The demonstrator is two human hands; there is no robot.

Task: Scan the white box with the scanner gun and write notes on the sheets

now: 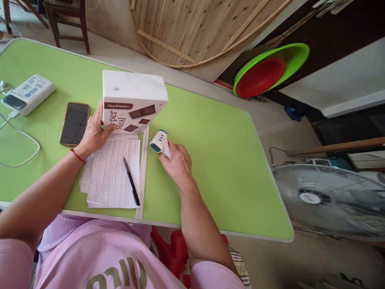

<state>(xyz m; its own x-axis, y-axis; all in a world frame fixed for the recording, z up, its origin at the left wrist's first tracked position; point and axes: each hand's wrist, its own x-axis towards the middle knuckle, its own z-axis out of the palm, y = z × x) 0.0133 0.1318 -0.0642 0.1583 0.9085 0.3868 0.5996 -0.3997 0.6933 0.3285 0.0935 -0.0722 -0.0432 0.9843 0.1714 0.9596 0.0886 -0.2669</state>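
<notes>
My left hand (95,130) grips the lower left edge of a white and brown NutriMotion box (135,86), thumb on the printed front and fingers along the side. The box stands upright on the green table. In my right hand (179,162) is a white and blue infrared thermometer (160,141), held by its handle just right of the table's seam. Its small screen faces me. Handwritten sheets of paper (105,176) lie in front of the box, with a black pen (131,180) resting on them. Left of my left hand lies a smartphone (75,123), its screen dark.
A white power bank (28,94) with cables sits at the left of the green table (216,172). Beyond the right edge stands a fan (309,198). Green and red basins (261,78) and a round wooden board (192,28) lean behind. A wooden chair (67,20) stands at back left.
</notes>
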